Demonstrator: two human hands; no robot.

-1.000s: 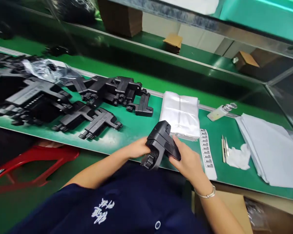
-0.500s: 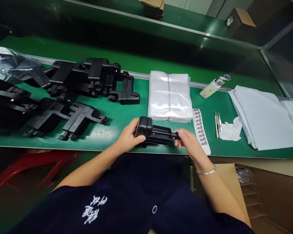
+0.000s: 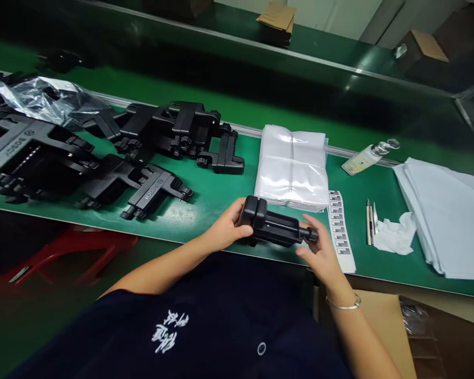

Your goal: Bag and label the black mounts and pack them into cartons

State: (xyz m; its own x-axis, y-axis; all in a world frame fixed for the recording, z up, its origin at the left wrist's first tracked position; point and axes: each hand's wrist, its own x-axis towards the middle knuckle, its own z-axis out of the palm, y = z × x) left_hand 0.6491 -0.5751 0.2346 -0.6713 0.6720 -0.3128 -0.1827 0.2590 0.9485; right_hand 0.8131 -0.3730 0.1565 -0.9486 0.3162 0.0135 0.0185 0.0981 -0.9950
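My left hand (image 3: 228, 227) grips the wide padded end of a black clamp bracket (image 3: 280, 227), its thumb on top. The bracket has a slotted body with a screw inside and a knob (image 3: 308, 234) at its right end. Around that knob my right hand (image 3: 319, 252) stands open, thumb and fingers spread apart; whether a finger touches it I cannot tell. Just behind the bracket lies a stack of clear plastic bags (image 3: 292, 166). To the left, similar black brackets lie in a group, one marked BOSCH (image 3: 155, 190).
A label strip (image 3: 339, 229) lies right of the bags. Farther right are a pump bottle (image 3: 365, 159), pens (image 3: 369, 223), crumpled tissue (image 3: 395, 235) and white sheets (image 3: 450, 216). A red stool (image 3: 71, 250) stands below left, an open cardboard box (image 3: 383, 321) below right.
My right fingers have opened from their pinch on the knob. My left hand keeps its grip on the bracket. The view has shifted, so everything sits a little farther right.
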